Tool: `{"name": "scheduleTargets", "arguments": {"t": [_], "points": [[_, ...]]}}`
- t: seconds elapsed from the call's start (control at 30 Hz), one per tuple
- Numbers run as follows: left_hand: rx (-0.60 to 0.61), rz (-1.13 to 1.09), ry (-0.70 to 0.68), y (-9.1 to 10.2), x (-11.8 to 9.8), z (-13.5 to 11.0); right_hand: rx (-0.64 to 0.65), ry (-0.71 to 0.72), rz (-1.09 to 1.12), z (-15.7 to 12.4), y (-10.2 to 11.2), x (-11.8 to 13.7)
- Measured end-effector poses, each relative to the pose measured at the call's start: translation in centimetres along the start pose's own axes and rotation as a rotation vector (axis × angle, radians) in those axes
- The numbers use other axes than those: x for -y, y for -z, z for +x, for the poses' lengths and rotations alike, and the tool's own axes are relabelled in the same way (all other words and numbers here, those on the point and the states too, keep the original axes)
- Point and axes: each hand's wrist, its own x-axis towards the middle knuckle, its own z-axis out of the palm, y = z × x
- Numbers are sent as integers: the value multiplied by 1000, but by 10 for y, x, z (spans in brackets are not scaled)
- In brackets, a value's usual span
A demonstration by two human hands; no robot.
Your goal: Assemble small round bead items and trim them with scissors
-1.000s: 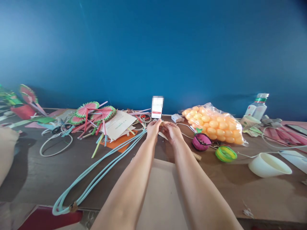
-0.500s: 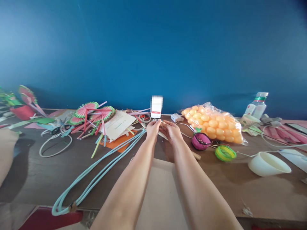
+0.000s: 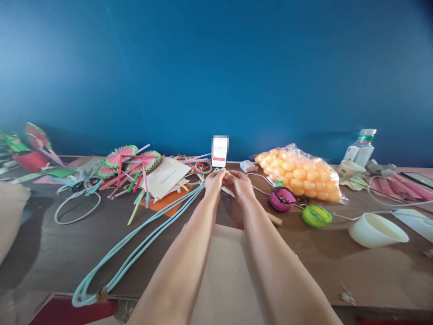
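My left hand and my right hand meet at the far middle of the table, fingers pinched together. Between their fingertips is something small and pale that I cannot make out. A phone with a lit screen stands upright against the wall just beyond them. Light blue cords run in a long loop from beside my left hand to the table's front edge. Right of my right hand sit a purple pouch holding small dark pieces and a yellow-green coil.
A clear bag of orange balls lies at the back right, near a bottle and a white cup. Pink-and-green paper fans and a white paper lie left. Another person's arm rests at the left edge.
My hands stay together in nearly the same place, with slight finger movement. The view has shifted a little; the other person's arm at the left reaches slightly farther in.
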Motion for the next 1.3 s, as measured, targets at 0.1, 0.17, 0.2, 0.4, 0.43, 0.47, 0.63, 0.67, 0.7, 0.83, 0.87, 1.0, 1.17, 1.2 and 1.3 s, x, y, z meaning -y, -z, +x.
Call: {"name": "scheduleTargets", "arguments": {"t": [0.1, 0.17, 0.2, 0.4, 0.43, 0.47, 0.63, 0.67, 0.7, 0.83, 0.87, 1.0, 1.17, 1.2, 1.3], "points": [[-38, -80, 67, -2, -7, 1, -12, 29, -72, -1, 3, 6], [-86, -125, 110, -2, -13, 1, -87, 98, -249, -3, 7, 11], [-109, -148, 127, -2, -16, 1, -135, 148, -386, -4, 10, 14], [-232, -253, 172, 3, -31, -1, -127, 43, -1328, -10, 15, 12], [-261, -255, 179, 3, -31, 0, -93, -25, -1463, -11, 14, 10], [-293, -255, 190, 4, -30, 1, -55, -79, -1570, -11, 13, 8], [-405, -257, 234, 8, -26, 7, -7, -60, -1729, -14, 11, 7], [-421, -256, 229, 9, -26, 8, -40, -31, -1722, -15, 10, 9], [-434, -256, 222, 9, -26, 8, -78, 2, -1706, -17, 10, 11], [-441, -285, 219, 9, -31, 6, -215, 210, -1599, -28, 2, 23], [-433, -298, 229, 9, -32, 6, -245, 275, -1564, -30, 0, 26], [-393, -356, 240, 8, -36, 5, -325, 485, -1375, -39, -7, 33], [-370, -409, 256, 8, -36, 5, -236, 505, -1322, -44, -11, 33], [-373, -416, 263, 8, -36, 5, -232, 505, -1327, -44, -12, 32], [-389, -431, 274, 9, -35, 6, -212, 516, -1360, -44, -12, 32]]}}
